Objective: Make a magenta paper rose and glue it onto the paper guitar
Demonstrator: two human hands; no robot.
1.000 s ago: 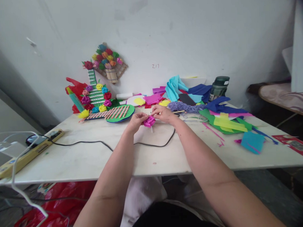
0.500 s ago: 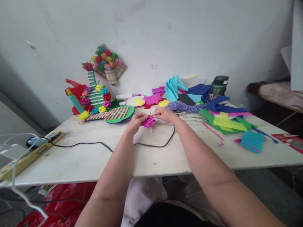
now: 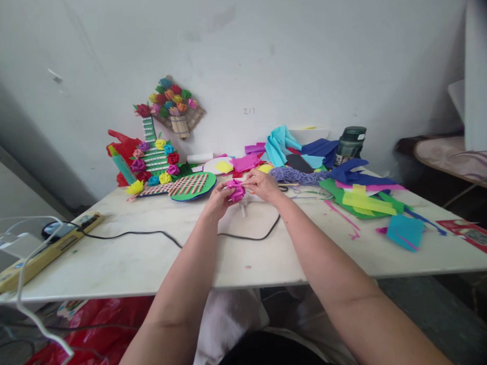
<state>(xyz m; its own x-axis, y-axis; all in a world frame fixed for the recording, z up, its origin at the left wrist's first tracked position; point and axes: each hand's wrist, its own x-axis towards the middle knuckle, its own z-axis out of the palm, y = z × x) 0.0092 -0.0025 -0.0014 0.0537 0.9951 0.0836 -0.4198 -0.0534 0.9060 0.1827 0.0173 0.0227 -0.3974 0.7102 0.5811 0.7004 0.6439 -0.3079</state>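
A bright pink paper flower [image 3: 236, 190] is held above the middle of the table. My left hand [image 3: 218, 200] is closed around its left side. From the right, my right hand [image 3: 263, 184] pinches at the flower's upper right edge, thumb and forefinger together; the bit between the fingertips is too small to make out fully. Just below the flower shows a small whitish, see-through object [image 3: 244, 208], partly hidden. Behind my left hand lies a green guitar-shaped board [image 3: 210, 186] with crossed pinkish sticks on it.
A black cable [image 3: 143, 230] crosses the table from a power strip [image 3: 54, 250] at the left. Paper-flower crafts [image 3: 157, 163] stand at the back left. Coloured paper [image 3: 372, 202], purple yarn [image 3: 297, 175] and a dark bottle [image 3: 351, 144] are on the right.
The pink flower has turned and shifted slightly left in my left hand. My right hand's fingers still pinch at its edge. More of the whitish object below shows now.
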